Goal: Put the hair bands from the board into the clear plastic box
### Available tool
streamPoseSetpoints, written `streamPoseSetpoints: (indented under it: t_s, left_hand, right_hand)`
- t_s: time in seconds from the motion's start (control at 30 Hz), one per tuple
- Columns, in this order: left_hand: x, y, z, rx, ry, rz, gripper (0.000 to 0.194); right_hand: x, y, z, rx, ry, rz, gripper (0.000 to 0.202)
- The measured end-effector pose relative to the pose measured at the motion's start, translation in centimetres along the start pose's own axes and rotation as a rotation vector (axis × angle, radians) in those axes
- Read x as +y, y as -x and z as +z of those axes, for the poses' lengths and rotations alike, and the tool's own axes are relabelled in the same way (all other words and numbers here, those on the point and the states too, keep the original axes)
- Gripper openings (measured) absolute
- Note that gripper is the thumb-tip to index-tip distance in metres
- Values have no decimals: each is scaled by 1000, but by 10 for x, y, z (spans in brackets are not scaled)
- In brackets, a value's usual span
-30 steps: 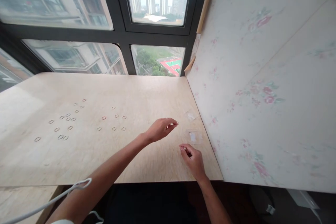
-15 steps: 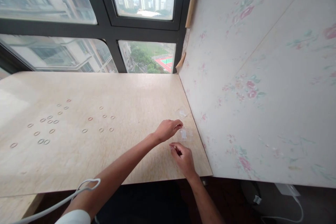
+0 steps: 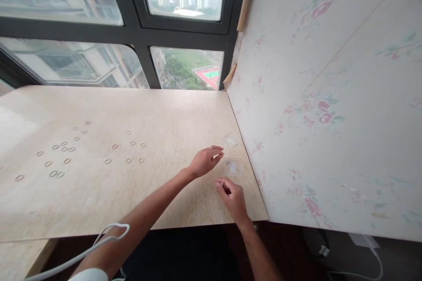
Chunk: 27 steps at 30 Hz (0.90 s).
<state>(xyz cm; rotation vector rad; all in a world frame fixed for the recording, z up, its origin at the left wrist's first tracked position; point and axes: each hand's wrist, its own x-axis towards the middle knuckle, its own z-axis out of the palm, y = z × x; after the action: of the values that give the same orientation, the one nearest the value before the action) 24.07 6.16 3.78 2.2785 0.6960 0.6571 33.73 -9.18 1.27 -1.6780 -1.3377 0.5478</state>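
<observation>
My left hand hovers just left of a small clear plastic box, fingers stretched and apart with nothing seen between them. A band shows on one of its fingers. Inside the box are a white label and a small ring shape. In front of the box, my right hand is closed in a pinch; what its fingertips hold is too small to make out. Thin coloured rings lie scattered over the left half of the wooden tabletop, and a looser group lies nearer the middle.
A crumpled clear plastic piece lies behind the box. The flowered wall borders the table on the right, and a dark-framed window stands at the back. A white cable hangs across my left forearm.
My left hand has drawn back leftward from the box and its fingers have opened from a pinch. A small ring shape now shows in the box. My right hand stays pinched.
</observation>
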Motion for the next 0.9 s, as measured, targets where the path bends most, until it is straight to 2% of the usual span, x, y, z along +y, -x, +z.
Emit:
streamPoseSetpoints:
  t_s: [0.2, 0.33, 0.47, 0.63, 0.77, 0.9]
  left_hand:
    - [-37, 41, -28, 109, 156, -145, 20]
    - [-57, 75, -50, 271, 122, -299, 18]
    - [-65, 106, -67, 439, 147, -422, 20]
    - [-65, 128, -73, 523, 252, -437, 17]
    - [-63, 130, -72, 544, 295, -410, 17]
    - [-62, 132, -69, 490, 231, -358, 15]
  right_hand:
    - [1, 3, 0, 15, 10, 12, 25]
    - [1, 5, 1, 16, 35, 24, 28]
    - [6, 6, 1, 11, 101, 42, 31]
    - [5, 2, 10, -25, 101, 118, 37]
    - [-22, -11, 34, -90, -2, 140, 40]
    - [-71, -37, 73, -170, -95, 73, 38]
